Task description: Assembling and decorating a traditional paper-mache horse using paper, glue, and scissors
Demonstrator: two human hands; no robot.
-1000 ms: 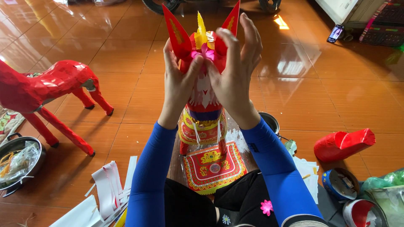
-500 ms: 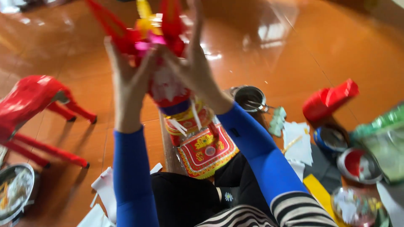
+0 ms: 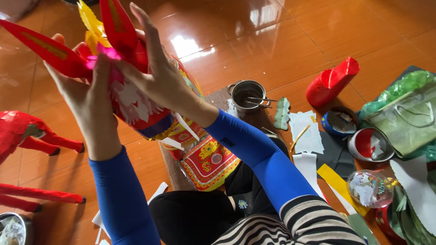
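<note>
Above the orange tiled floor (image 3: 290,31), at upper left of the view, a red paper animal figure (image 3: 136,102) with long pointed red ears and yellow and pink trim is held aloft between both hands. Left hand (image 3: 86,97): palm against the figure's near side, fingers (image 3: 102,68) pressed together and pointing up beside the pink trim. Right hand (image 3: 156,75): laid over the figure's top, fingers (image 3: 145,27) extended and slightly spread along one ear. Both forearms wear blue sleeves. Below the figure hangs its red and gold patterned bib (image 3: 209,161). Farther right, on the floor: a small metal pot (image 3: 247,93), white paper cutouts (image 3: 306,131), a red paper cone (image 3: 331,81) and open tins (image 3: 370,145). At far left stands another red paper animal (image 3: 27,136).
</note>
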